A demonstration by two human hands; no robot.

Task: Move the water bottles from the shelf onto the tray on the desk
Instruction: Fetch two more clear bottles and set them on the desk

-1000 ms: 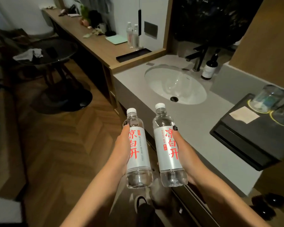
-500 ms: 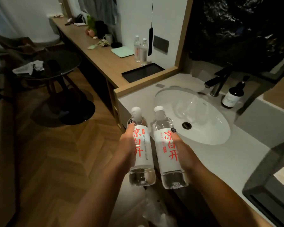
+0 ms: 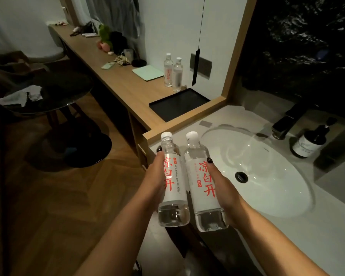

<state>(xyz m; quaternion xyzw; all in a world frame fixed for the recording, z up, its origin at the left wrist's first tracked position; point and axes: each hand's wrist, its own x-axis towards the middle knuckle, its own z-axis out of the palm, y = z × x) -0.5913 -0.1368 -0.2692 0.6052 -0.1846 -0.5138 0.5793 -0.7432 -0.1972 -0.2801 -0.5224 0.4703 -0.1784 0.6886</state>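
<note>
I hold two clear water bottles with white labels and red characters, side by side in front of me over the front corner of the sink counter. My left hand (image 3: 154,181) grips the left bottle (image 3: 172,186); my right hand (image 3: 220,186) grips the right bottle (image 3: 202,182). Both are roughly upright, caps pointing away. The black tray (image 3: 161,105) lies on the wooden desk (image 3: 116,80) ahead, beyond the bottles, with nothing in it. Two more matching bottles (image 3: 172,71) stand on the desk just behind the tray.
A white oval sink (image 3: 267,168) with a dark faucet (image 3: 287,122) and a soap bottle (image 3: 309,141) lies to my right. A raised wooden ledge (image 3: 187,121) separates counter and desk. A round glass table (image 3: 48,96) stands left on the wooden floor. Small items clutter the desk's far end.
The view has swung left and forward: the tray and desk are nearer and more central, and the black shelf at the right has left the view. Both hands still hold their bottles.
</note>
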